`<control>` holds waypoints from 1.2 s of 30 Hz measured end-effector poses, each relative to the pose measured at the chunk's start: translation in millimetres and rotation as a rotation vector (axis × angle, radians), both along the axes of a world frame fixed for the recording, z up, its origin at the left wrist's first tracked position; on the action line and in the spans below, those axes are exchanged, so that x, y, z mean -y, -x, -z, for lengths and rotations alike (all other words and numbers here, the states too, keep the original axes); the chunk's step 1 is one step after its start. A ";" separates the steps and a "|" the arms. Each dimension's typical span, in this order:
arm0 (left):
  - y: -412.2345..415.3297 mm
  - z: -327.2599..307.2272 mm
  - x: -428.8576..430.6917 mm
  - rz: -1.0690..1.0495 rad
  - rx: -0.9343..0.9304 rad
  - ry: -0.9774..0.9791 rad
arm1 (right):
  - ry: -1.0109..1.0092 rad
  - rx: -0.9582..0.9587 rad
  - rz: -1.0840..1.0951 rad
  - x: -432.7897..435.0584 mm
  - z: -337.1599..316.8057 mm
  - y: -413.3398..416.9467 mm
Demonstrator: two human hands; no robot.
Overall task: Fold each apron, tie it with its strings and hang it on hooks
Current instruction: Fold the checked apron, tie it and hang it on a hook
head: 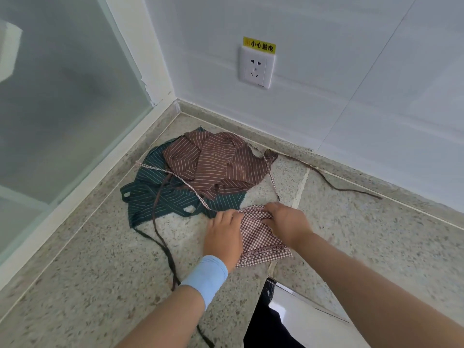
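Green apron and brown apron are lying heaped toward the far corner. Checked apron is sitting just nearer, with left hand and right hand both clutching its bunched cloth. Its string is trailing over the heap, so lifting is probably risking a snag.

I've got the red-checked apron bunched small at centre frame, its checked string trailing up-left. Just above it the brown striped apron lies crumpled on the dark green striped apron, with a brown string sprawling down-left.
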State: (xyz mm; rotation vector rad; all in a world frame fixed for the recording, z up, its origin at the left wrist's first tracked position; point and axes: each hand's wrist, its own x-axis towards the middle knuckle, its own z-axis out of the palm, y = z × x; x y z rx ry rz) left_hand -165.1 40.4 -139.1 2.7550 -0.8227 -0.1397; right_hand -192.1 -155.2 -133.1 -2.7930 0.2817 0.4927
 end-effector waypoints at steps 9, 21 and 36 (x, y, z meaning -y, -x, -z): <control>5.5 54.8 0.8 0.119 -0.109 -0.258 | 0.276 0.344 -0.409 -21.4 44.4 17.1; -1.8 39.8 -24.2 0.185 -0.028 -0.257 | 0.149 0.293 -0.529 12.9 41.9 21.7; -20.5 16.3 -55.1 0.179 -0.376 -0.075 | -0.136 0.196 -0.225 13.4 11.5 19.2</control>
